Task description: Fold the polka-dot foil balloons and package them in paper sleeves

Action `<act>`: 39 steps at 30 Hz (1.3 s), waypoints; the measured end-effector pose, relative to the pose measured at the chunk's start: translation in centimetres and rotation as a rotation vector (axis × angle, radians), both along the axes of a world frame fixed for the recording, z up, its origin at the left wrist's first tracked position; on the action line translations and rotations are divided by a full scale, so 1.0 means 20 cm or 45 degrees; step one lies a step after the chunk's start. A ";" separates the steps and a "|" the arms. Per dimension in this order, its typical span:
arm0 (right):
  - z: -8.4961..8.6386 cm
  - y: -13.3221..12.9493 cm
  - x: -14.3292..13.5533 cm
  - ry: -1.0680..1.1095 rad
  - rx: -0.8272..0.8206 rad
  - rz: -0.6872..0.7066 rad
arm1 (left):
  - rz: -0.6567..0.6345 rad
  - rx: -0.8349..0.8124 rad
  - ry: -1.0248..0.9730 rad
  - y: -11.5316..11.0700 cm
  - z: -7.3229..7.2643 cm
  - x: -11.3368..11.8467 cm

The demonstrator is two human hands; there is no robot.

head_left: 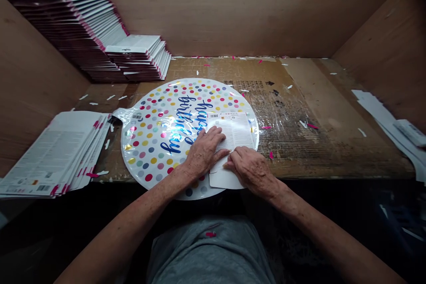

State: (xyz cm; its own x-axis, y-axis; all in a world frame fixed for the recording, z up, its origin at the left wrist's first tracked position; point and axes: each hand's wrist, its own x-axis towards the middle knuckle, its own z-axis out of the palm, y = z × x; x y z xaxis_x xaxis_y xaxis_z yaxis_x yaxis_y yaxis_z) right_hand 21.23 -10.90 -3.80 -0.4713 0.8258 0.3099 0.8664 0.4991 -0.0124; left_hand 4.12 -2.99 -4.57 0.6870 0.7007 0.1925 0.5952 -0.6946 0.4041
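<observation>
Item: 1 flat foil birthday balloon, dotted, lying on worktable. White printed card atop it; left hand fingers spread, pressing it steady; right hand fingertips pinching its lower edge. 2 card stacks left.

Packing workshop, plywood-walled bench, stacked printed cards, paper scraps

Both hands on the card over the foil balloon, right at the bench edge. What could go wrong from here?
1. The card hangs past the near bench edge; if either hand lifts it may slip off.
2. The left hand and right hand press on the foil balloon, which could crease.
3. Pink scraps nearby might get trapped under it.
</observation>
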 end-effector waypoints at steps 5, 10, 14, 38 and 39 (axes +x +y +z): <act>0.08 -0.16 0.23 0.483 -0.445 0.056 | -0.004 0.028 -0.045 0.01 -0.02 0.00; 0.15 -0.35 0.42 0.552 -0.947 -0.108 | -0.009 0.003 -0.033 0.01 -0.01 0.00; 0.10 -0.22 0.28 0.559 -0.451 -0.112 | 0.003 0.001 -0.003 0.00 0.01 0.01; 0.12 -0.22 0.38 0.529 -0.613 0.154 | -0.001 0.010 -0.002 0.00 0.01 0.01; 0.13 -0.27 0.41 0.516 -0.730 0.156 | -0.005 0.013 -0.002 0.01 0.00 0.01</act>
